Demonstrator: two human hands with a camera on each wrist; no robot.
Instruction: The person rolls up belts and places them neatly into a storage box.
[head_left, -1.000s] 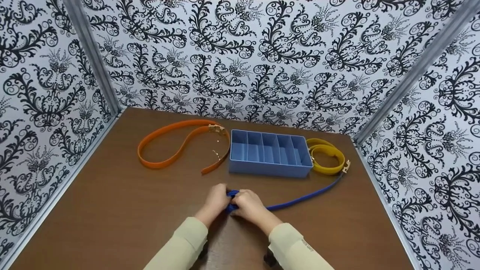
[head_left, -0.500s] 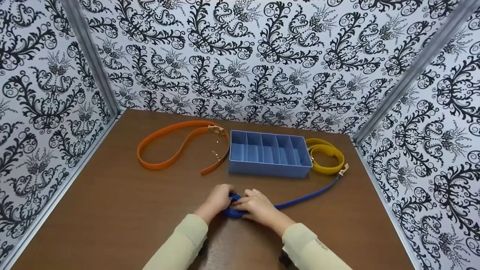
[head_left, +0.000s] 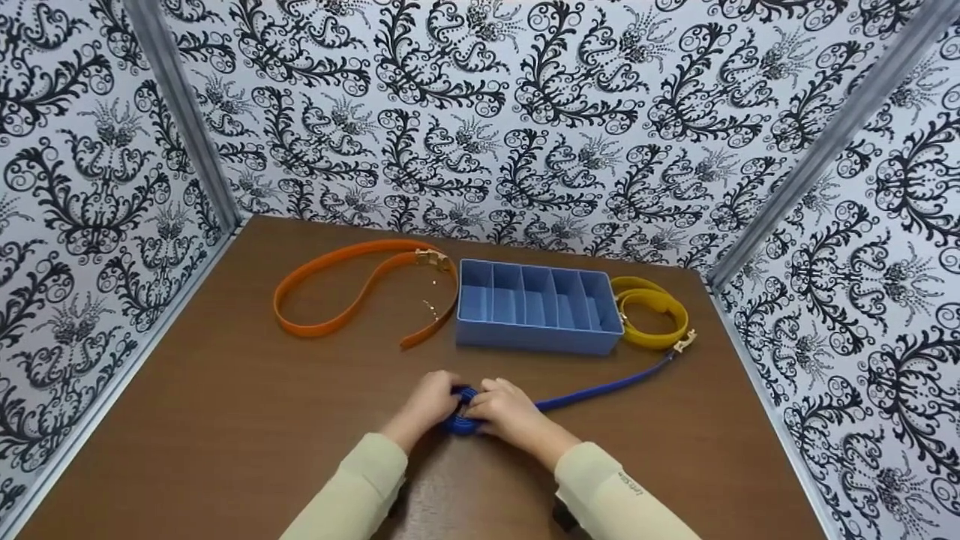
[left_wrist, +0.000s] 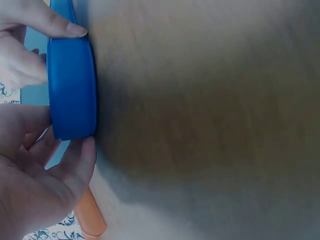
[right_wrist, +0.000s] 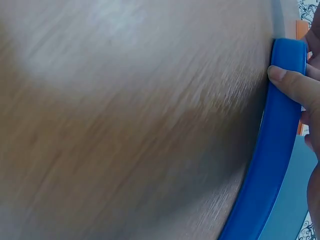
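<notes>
A blue strap (head_left: 463, 426), coiled at one end, stands on edge on the table between both hands. My left hand (head_left: 431, 401) grips the coil's left side; in the left wrist view the left hand's (left_wrist: 40, 185) fingers curl round it. My right hand (head_left: 510, 412) holds the coil's right side, and in the right wrist view the thumb of the right hand (right_wrist: 305, 95) presses the strap (right_wrist: 277, 145) from outside. From the coil the strap's tail runs right to a gold clasp (head_left: 685, 341). The hands partly hide the coil.
Behind the hands stands a blue tray (head_left: 536, 337) with several compartments. An orange strap (head_left: 307, 330) with gold hardware lies looped at its left, and a yellow strap (head_left: 656, 341) lies coiled against its right side. Patterned walls (head_left: 465, 112) enclose the brown table (head_left: 262, 420).
My right hand has shifted right from its place a second ago, then slightly back left. The clasp end of the blue strap has slid a little toward the hands.
</notes>
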